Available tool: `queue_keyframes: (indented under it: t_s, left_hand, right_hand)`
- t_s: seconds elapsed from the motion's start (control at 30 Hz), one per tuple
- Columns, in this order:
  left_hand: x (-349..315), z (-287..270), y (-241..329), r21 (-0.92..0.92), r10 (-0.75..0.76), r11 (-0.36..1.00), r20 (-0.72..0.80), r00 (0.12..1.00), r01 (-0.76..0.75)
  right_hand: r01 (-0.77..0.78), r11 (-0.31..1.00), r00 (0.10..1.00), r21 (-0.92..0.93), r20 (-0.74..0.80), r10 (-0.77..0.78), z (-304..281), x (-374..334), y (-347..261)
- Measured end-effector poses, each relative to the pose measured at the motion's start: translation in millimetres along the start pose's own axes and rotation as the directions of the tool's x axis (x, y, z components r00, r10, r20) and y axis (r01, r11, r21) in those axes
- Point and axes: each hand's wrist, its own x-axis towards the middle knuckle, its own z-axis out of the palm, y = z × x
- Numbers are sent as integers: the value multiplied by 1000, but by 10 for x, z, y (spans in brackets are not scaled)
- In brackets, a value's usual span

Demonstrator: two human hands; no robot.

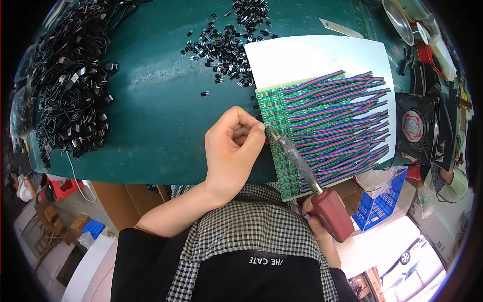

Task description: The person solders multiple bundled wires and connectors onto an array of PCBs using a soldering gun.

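Observation:
My left hand (234, 151) is closed in a pinch at the left edge of a panel of green circuit boards (274, 113). Whatever sits between its thumb and forefinger is too small and covered to make out. My right hand (318, 224), partly hidden, grips a soldering iron (329, 211) by its dark red handle. The iron's tip meets the board edge close to my left fingertips. Rows of striped red, blue, green and black wires (337, 121) run rightward from the boards. Several small black parts (255, 106) stick out from the panel's left edge above my hand.
A white sheet (312, 55) lies under the panel on the green table (151, 100). Small black three-legged parts (221, 48) are heaped behind it. Bundled black cables (75, 100) cover the left side. A black fan (417, 121) stands at right, above a blue crate (380, 204).

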Motion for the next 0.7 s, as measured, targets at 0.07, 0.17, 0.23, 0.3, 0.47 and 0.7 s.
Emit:
queue_keyframes:
  t_s: [0.07, 0.17, 0.23, 0.3, 0.47, 0.7]
  left_hand:
    - [1, -3, 0, 3, -6, 1000, 1, 1000, 6]
    - [2, 1, -16, -6, 9, 1000, -1, 1000, -9]
    - [0, 3, -2, -3, 11, 1000, -3, 1000, -11]
    - [-3, 3, -4, 0, 12, 1000, -7, 1000, -12]
    - [1, -46, -9, 5, -22, 1000, 25, 999, 21]
    - [314, -482, 282, 768, 375, 578, 49, 926, -275]
  right_hand:
    - [55, 996, 998, -68, -6, -56, 1, 43, -68]
    - [22, 993, 995, -120, -95, -33, 42, 108, -238]
    - [-150, 972, 987, 183, -22, 157, 61, 243, -401]
    - [-152, 970, 985, 188, -50, 164, 107, 310, -493]
    - [-288, 939, 943, 187, -116, 312, 138, 336, -592]
    - [-154, 978, 971, 138, -160, 176, 110, 290, -504]
